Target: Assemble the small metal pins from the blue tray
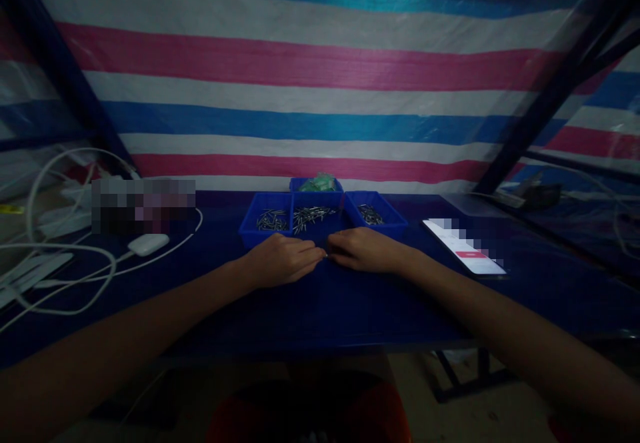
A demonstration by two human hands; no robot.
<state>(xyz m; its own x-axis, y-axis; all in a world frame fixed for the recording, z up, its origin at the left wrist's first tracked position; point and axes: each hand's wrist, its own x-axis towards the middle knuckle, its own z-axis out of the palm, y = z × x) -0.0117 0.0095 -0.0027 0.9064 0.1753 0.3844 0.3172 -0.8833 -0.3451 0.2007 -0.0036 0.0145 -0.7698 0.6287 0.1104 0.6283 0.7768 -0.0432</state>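
My left hand is just above the blue table, its fingers closed and pointing right. Facing it, my right hand has its fingers curled in a pinch. A tiny bright tip shows between the two sets of fingertips, too small to name. Just beyond the hands lies a loose pile of thin metal pins. A blue bin on the left holds similar metal pieces, and so does a blue bin on the right. Behind the pile, another blue bin contains a green plastic bag.
A lit phone lies at the right. White cables and a white adapter are on the left, near a blurred-out patch. Striped sheeting hangs behind the table, between dark metal posts.
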